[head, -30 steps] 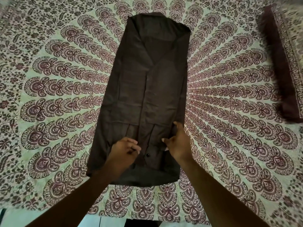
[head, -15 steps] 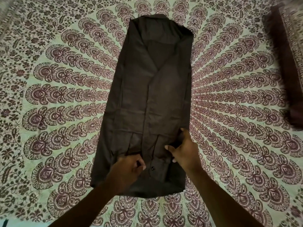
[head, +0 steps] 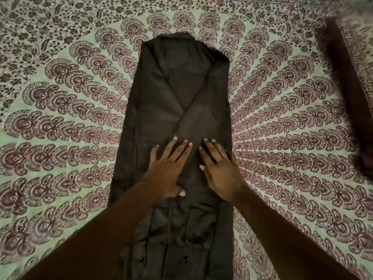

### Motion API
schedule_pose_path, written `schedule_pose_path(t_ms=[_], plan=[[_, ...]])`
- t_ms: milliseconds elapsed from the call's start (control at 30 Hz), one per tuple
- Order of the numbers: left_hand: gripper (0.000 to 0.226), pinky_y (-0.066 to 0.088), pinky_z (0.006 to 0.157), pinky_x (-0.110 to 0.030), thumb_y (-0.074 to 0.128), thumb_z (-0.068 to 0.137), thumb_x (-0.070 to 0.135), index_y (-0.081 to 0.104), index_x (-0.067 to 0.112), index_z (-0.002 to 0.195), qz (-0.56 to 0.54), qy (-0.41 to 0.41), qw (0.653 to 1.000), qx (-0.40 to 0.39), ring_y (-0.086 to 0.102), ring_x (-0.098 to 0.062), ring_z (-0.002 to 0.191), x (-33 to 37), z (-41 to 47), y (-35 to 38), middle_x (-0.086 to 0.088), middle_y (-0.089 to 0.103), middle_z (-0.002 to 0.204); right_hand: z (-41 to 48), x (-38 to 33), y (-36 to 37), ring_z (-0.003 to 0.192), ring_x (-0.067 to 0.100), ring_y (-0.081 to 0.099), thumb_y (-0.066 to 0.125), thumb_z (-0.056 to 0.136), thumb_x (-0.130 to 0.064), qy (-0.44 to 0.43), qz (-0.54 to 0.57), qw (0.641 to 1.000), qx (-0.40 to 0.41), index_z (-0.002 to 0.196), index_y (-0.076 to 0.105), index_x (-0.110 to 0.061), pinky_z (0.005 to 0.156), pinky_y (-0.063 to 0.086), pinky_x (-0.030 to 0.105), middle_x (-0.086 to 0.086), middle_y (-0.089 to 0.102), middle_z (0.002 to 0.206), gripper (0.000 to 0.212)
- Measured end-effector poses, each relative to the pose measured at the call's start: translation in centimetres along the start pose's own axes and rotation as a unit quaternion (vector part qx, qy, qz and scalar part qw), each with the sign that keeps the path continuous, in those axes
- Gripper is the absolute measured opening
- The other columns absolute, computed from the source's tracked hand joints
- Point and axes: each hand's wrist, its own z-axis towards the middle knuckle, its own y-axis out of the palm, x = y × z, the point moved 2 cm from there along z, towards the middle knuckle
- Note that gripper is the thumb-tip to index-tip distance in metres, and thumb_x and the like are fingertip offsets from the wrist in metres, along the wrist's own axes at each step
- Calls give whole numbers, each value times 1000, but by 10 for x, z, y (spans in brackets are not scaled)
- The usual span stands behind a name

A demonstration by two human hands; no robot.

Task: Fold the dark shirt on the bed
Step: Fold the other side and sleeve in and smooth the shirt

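Both palms down flat: left hand (head: 168, 170) and right hand (head: 221, 172), fingers spread, press side by side on the dark shirt (head: 177, 102), a long strip mid-bed. Patterned bedspread (head: 66, 122) lies bare along both long edges; a pillow (head: 351, 81) lines the right edge.

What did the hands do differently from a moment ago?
Both hands let go of the cuffs near the hem and slid up the dark, long-folded cloth shirt. The left hand and right hand now lie flat, fingers spread, on its middle. The shirt stayed as a narrow strip on the patterned bedsheet.
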Motion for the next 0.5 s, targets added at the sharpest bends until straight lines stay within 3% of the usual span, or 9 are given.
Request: schedule_pose_path(t_ms=[100, 233, 300, 400, 500], plan=[[128, 12, 120, -62, 73, 70, 73, 0, 30, 165, 22, -10, 999, -34, 1, -22, 157, 0, 14, -3, 8, -4, 172, 37, 24, -4, 161, 28, 12, 24, 105, -52, 25, 4, 999, -44, 164, 28, -18, 125, 23, 54, 6, 15, 175, 68], [78, 22, 102, -50, 45, 87, 74, 37, 33, 153, 15, -18, 996, 87, 39, -19, 133, 3, 34, -18, 12, 44, 146, 85, 45, -14, 162, 28, 9, 9, 98, -62, 13, 0, 998, -62, 166, 21, -23, 127, 14, 54, 4, 10, 175, 80], [63, 30, 97, -48, 39, 95, 62, 48, 27, 147, 19, -14, 988, 155, 49, -21, 124, 2, 51, -26, 6, 54, 138, 103, 53, -19, 161, 27, 14, 11, 98, -62, -2, -3, 998, -55, 165, 26, -23, 128, 16, 55, 5, 15, 175, 80], [69, 37, 105, -53, 56, 90, 52, 45, 20, 150, 23, -24, 982, 186, 39, -28, 143, -11, 72, -28, -4, 29, 166, 121, 63, -22, 160, 28, 21, 19, 102, -59, -45, -21, 998, -33, 162, 36, -21, 127, 21, 55, 6, 22, 173, 73], [84, 31, 117, -58, 47, 89, 57, 27, 24, 163, 19, -11, 988, 151, 15, -22, 160, -25, 82, -15, 0, 5, 176, 136, 72, -27, 160, 29, 19, 23, 105, -57, -46, -29, 998, 4, 162, 36, -17, 127, 18, 51, 9, 20, 173, 70]])
